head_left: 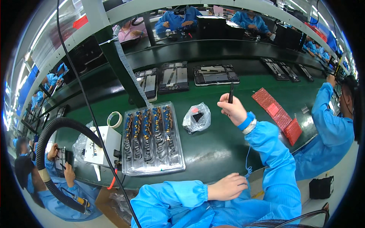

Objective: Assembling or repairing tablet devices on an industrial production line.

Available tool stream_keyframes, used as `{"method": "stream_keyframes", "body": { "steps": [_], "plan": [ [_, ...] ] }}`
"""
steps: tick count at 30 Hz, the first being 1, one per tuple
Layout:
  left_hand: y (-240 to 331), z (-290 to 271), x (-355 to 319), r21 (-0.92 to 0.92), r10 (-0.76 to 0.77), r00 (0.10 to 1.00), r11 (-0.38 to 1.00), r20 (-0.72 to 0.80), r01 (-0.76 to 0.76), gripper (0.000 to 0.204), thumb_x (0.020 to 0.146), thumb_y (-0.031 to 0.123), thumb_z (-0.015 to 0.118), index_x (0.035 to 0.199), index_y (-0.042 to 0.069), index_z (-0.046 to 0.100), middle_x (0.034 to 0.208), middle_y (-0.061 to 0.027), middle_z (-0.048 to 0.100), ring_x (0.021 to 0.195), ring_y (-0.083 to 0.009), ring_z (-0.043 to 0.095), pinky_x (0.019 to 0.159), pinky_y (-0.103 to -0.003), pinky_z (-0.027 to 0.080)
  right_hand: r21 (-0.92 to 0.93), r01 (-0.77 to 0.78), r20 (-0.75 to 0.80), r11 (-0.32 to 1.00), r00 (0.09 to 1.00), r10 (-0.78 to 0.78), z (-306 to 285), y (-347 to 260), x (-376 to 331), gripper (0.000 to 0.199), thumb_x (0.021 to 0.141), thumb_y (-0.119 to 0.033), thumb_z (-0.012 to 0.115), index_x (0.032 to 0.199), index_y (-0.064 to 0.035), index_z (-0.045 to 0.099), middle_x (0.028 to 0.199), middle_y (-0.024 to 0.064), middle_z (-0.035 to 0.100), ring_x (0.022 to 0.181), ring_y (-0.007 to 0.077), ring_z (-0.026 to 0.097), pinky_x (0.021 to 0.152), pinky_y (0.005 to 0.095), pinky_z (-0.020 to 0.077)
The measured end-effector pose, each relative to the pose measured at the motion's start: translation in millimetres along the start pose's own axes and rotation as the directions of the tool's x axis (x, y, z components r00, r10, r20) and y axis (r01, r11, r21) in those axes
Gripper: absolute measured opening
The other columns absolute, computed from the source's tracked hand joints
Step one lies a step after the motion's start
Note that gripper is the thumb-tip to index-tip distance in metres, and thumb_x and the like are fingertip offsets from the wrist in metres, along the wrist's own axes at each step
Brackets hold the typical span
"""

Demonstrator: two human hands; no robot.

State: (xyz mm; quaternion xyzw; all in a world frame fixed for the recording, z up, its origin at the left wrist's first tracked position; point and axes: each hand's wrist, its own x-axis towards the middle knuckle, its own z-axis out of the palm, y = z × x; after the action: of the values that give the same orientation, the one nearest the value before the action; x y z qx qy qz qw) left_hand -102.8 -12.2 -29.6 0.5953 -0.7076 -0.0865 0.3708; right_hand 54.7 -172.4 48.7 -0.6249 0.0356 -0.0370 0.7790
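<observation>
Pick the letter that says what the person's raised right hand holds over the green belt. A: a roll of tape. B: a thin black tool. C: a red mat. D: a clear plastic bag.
B: the right hand pinches a thin black tool upright in its fingers, while the tape roll, the bag and the red mat all lie on the belt apart from it.

Electronics assembly line: green conveyor belt [235,136], parts trays [152,138], blue-smocked workers [327,125].
</observation>
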Motion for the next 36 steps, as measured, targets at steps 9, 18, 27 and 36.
{"method": "stream_keyframes", "body": {
  "steps": [9,18,27,36],
  "plan": [
    [-27,5,-11,0.235,-0.047,0.994,0.972,0.094,0.023,0.046,0.074,0.015,0.053,0.120,0.010,0.045,0.134,-0.0122,0.033,0.126,-0.0281,0.029,0.098,-0.044,0.030,-0.474,0.405,0.027,0.782,0.894,-0.447,-19,81,18,0.022,0.090,-0.021,0.044,0.094,-0.0017,0.054,0.075,0.0034,0.052,0.066,0.0130,0.050,0.060,0.0281,0.0405],
    [-31,3,-11,0.043,-0.060,0.977,0.998,0.203,0.052,0.037,0.074,0.014,0.052,0.110,0.006,0.053,0.138,-0.0122,0.028,0.129,-0.0273,0.024,0.103,-0.042,0.024,-0.064,0.048,-0.105,0.997,0.993,-0.054,-34,67,20,0.026,0.092,-0.030,0.043,0.087,-0.0073,0.056,0.059,-0.0057,0.042,0.051,0.0026,0.038,0.045,0.0170,0.0297],
    [-32,-3,-11,-0.022,-0.077,0.967,0.996,0.243,0.085,0.036,0.073,0.014,0.052,0.109,0.006,0.054,0.136,-0.0118,0.031,0.129,-0.0269,0.025,0.103,-0.042,0.024,-0.199,0.116,0.003,0.973,0.993,-0.118,-28,63,19,0.018,0.085,-0.010,0.052,0.101,-0.0019,0.048,0.085,0.0061,0.058,0.073,0.0100,0.053,0.067,0.0235,0.0436],
    [-32,-1,-10,-0.010,-0.076,0.975,0.997,0.211,0.080,0.031,0.078,0.017,0.049,0.106,0.007,0.056,0.136,-0.0114,0.033,0.128,-0.0268,0.027,0.103,-0.042,0.024,-0.196,0.063,-0.056,0.979,0.996,-0.075,-29,68,19,0.029,0.084,-0.011,0.056,0.112,-0.0042,0.056,0.084,0.0054,0.062,0.070,0.0086,0.052,0.064,0.0209,0.0445]
  ]
}}
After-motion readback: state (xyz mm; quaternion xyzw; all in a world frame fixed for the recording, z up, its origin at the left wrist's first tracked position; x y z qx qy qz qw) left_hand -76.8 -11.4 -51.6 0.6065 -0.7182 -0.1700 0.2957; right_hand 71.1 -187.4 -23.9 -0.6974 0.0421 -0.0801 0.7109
